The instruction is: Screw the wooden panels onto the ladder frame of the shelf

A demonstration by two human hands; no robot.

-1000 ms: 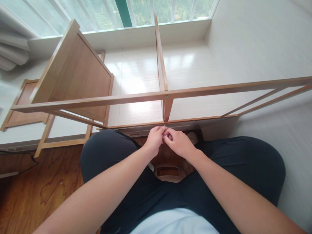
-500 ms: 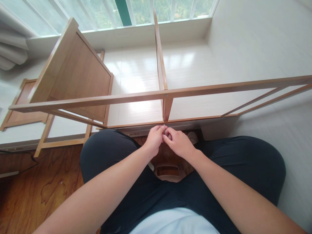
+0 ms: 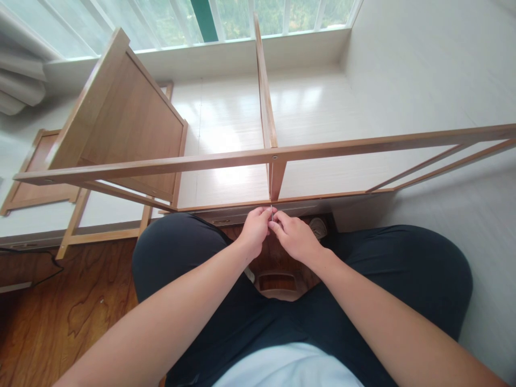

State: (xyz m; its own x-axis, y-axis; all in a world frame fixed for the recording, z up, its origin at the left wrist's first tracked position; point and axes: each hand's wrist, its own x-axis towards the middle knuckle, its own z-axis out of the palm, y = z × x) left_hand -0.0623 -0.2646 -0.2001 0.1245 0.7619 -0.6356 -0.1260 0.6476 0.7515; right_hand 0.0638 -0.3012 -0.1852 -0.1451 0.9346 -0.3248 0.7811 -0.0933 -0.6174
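Between my fingertips stands a thin metal rod (image 3: 272, 213), perhaps a hex key, its lower part partly hidden. My left hand (image 3: 256, 228) is closed, with thumb and fingers pinched against the rod from the left. From the right, my right hand (image 3: 296, 236) pinches the same rod. The tip meets the bottom rail of a wooden frame (image 3: 226, 206), just below the upright middle panel (image 3: 276, 180). A round metal bolt head (image 3: 274, 157) shows in the top rail (image 3: 193, 162) above that panel.
A large wooden panel (image 3: 133, 118) leans at left across the frame. Behind it lies a smaller panel (image 3: 44, 188) on the white ledge (image 3: 226, 129). A brown stool (image 3: 278, 293) is between my legs. A dark cable (image 3: 54, 263) runs near the wooden floor at left.
Almost nothing differs. Both hands keep their place on the thin metal rod, and the wooden frame stays where it was.
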